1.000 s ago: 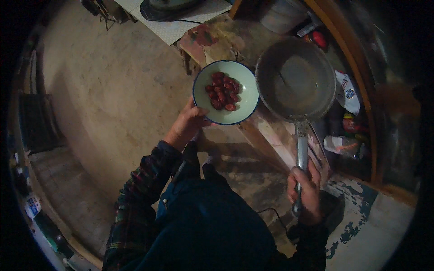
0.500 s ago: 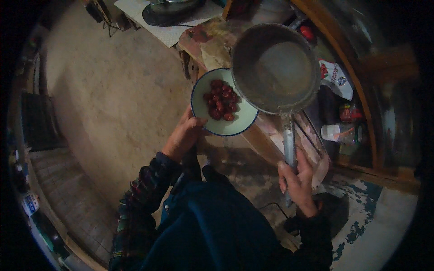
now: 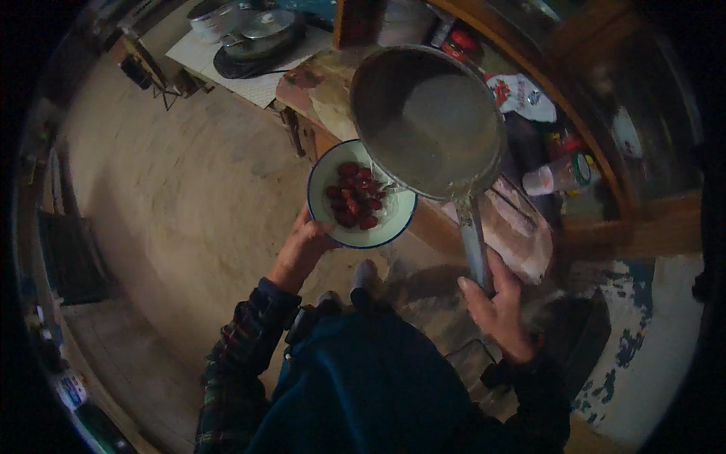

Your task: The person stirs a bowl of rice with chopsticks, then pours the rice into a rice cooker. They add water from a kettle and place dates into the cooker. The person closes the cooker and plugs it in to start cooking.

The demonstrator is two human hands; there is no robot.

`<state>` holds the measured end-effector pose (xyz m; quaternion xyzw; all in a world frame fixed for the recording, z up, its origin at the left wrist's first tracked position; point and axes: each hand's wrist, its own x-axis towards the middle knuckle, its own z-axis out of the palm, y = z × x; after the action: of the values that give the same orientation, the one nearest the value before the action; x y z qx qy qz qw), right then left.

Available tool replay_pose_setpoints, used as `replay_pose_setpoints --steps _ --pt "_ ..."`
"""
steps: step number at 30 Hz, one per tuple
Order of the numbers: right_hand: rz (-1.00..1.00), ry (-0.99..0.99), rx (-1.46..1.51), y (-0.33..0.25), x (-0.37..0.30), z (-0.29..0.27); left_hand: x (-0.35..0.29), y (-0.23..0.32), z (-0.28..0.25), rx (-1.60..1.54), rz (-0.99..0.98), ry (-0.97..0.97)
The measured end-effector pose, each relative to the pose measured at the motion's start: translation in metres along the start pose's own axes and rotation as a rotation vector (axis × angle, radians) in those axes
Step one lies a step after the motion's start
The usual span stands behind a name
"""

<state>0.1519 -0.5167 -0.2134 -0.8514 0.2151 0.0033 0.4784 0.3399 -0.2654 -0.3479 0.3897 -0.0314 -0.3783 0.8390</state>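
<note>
Pan (image 3: 427, 121) now partly over bowl (image 3: 397, 219), right grip (image 3: 501, 306) round handle (image 3: 473, 242), left grip (image 3: 304, 246) on bowl, printed white packet (image 3: 533, 100) beyond.

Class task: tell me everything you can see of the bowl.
The bowl is round, pale greenish white inside with a dark blue rim, perhaps enamelled metal. A cluster of dark red, date-like fruits lies in it; clear streaks beside them look like liquid. The left hand grips its lower-left edge, holding it mouth-up above the floor. The pan hides its upper-right edge; whether they touch is unclear.
</note>
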Motion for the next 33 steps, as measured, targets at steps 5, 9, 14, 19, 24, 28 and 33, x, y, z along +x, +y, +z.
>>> replay_pose_setpoints --steps 5,9,14,19,24,28,33 --pt "0.039 0.088 -0.002 -0.017 -0.045 0.020 -0.026 -0.005 -0.010 0.052 -0.065 -0.015" --pt "0.022 0.098 -0.127 -0.018 -0.085 0.036 -0.054 -0.014 -0.014 0.051 -0.094 -0.031" --pt "-0.133 0.094 -0.135 -0.002 -0.140 0.044 -0.079 -0.039 -0.016 0.098 -0.125 -0.066" --pt "-0.207 0.147 -0.483 0.024 -0.186 0.035 -0.103 -0.071 -0.005 0.069 -0.258 0.044" --pt "-0.167 0.177 -0.435 0.041 -0.246 -0.009 -0.126 -0.102 0.055 0.132 -0.176 -0.086" --pt "0.107 0.222 0.187 0.073 -0.310 -0.044 -0.135 -0.139 0.104 0.105 -0.192 -0.284" --pt "0.419 0.418 0.862 0.111 -0.420 -0.103 -0.147 -0.186 0.132 0.068 -0.279 -0.238"
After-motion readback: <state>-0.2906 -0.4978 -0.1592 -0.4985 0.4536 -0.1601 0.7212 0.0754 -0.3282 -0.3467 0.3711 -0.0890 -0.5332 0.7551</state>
